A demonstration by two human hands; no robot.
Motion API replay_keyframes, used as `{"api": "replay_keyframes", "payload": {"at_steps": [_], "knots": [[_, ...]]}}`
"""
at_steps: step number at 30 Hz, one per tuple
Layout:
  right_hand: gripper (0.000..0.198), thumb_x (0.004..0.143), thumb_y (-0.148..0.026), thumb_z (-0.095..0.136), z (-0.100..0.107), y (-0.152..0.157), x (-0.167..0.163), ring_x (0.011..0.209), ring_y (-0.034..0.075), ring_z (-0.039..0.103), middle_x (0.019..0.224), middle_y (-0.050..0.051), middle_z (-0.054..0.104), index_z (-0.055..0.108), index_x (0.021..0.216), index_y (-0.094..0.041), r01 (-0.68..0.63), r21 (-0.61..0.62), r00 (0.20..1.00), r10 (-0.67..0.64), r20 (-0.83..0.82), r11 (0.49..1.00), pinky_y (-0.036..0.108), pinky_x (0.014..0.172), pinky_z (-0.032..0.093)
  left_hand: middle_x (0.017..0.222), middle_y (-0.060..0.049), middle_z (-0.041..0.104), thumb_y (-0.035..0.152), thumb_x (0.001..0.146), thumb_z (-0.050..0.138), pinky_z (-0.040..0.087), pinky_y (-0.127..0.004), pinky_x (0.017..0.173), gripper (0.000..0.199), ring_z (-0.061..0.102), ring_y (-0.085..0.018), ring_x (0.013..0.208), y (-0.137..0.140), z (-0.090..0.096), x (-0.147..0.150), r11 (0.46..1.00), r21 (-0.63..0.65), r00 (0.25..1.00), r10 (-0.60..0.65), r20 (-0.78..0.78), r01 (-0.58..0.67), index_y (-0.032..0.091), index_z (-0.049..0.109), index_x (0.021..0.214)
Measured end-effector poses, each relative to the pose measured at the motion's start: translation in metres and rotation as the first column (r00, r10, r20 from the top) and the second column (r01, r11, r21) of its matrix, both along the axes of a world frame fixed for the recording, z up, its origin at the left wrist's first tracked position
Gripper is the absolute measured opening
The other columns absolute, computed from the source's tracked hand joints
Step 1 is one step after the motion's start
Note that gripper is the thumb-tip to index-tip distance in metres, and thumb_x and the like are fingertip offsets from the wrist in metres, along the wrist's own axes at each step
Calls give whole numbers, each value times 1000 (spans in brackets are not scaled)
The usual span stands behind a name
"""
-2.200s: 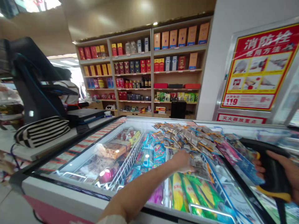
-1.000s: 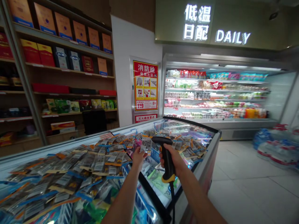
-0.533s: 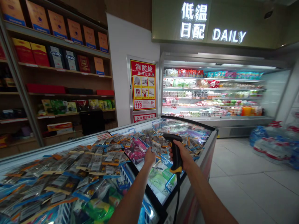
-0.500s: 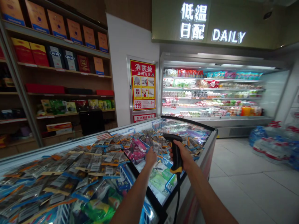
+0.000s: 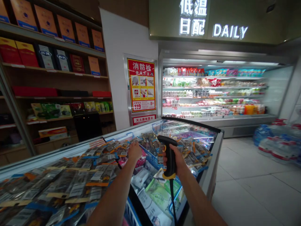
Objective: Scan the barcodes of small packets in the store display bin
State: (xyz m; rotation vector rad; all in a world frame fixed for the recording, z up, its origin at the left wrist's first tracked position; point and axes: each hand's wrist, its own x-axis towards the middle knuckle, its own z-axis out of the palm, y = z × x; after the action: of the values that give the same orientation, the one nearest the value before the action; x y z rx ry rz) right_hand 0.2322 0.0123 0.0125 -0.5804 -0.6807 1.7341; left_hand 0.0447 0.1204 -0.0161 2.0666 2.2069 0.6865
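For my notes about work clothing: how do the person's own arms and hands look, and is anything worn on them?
The left hand and right hand wear no gloves. The left forearm and right forearm are bare as far as they show, with no sleeve, watch or bracelet visible. Whether rings are worn, I cannot tell.

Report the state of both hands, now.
Left hand: seen from behind; open, closed or holding something, cannot be told.
Right hand: closed, holding the black scanner by its handle.
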Motion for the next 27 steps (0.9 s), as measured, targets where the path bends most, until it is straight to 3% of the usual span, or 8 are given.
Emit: {"api": "replay_keyframes", "payload": {"at_steps": [4, 7, 11, 13, 17, 20, 24, 27], "knots": [[28, 67, -42, 55, -6, 4, -2, 40, 7, 45, 53, -3, 53, 54, 78, -16, -7, 2, 999, 7, -42, 1000, 19, 37, 36, 131, -13, 37, 27, 78, 34, 25, -48, 94, 40, 27, -28, 123, 26, -4, -15, 999, -27, 994, 24, -110, -27, 19, 45, 115], [29, 66, -43, 55, -8, 4, 1, 40, 7, 46, 53, -3, 52, 53, 77, -16, -6, -23, 998, 5, -57, 1000, 19, 38, 37, 126, -15, 43, 38, 78, 34, 21, -53, 93, 42, 34, -30, 119, 34, -5, -12, 995, -90, 983, 20, -183, -37, 19, 47, 114], [28, 66, -42, 55, -9, 2, 4, 40, 8, 46, 53, -2, 53, 54, 78, -16, 41, -59, 997, -45, -66, 997, 19, 38, 37, 95, -16, 63, 31, 80, 32, 15, -54, 94, 35, 55, -28, 95, 15, 1, 10, 993, -116, 944, -62, -325, 26, 13, 57, 96], [27, 66, -40, 55, -10, 0, 3, 40, 8, 46, 53, -3, 53, 54, 79, -16, 40, -51, 996, -43, -73, 998, 19, 38, 37, 88, -14, 64, 24, 79, 34, 20, -51, 93, 30, 58, -25, 88, 2, 5, 20, 993, -109, 935, -85, -344, 50, 13, 59, 91], [27, 68, -41, 54, -14, -3, -2, 39, 8, 47, 52, -3, 53, 53, 76, -15, 2, -42, 999, -4, -55, 999, 19, 37, 37, 102, -15, 59, 28, 77, 36, 37, -40, 80, 34, 53, -27, 97, -14, 7, 15, 999, -4, 977, 48, -208, -50, 14, 53, 103], [29, 70, -42, 51, -16, -3, -7, 39, 8, 47, 52, -2, 53, 54, 76, -15, -29, -48, 1000, 28, -6, 998, 20, 36, 38, 107, -17, 56, 41, 74, 42, 38, -41, 79, 49, 48, -32, 104, -15, 1, 4, 990, -32, 987, 133, -94, -137, 15, 45, 115], [30, 71, -43, 50, -18, -3, -11, 39, 8, 48, 51, -2, 53, 54, 77, -14, -41, -52, 998, 43, 44, 998, 19, 35, 38, 109, -12, 57, 32, 71, 48, 38, -40, 80, 49, 49, -29, 104, -13, -10, 3, 993, -53, 994, 104, -22, -105, 23, 42, 119], [30, 71, -43, 50, -20, -3, -15, 38, 9, 49, 50, -2, 53, 54, 75, -14, -55, -86, 992, 64, 107, 995, 19, 34, 38, 105, -12, 60, 23, 69, 50, 40, -34, 76, 54, 54, -24, 98, -13, -14, 8, 994, -84, 993, 78, 86, -71, 21, 39, 121]]}}
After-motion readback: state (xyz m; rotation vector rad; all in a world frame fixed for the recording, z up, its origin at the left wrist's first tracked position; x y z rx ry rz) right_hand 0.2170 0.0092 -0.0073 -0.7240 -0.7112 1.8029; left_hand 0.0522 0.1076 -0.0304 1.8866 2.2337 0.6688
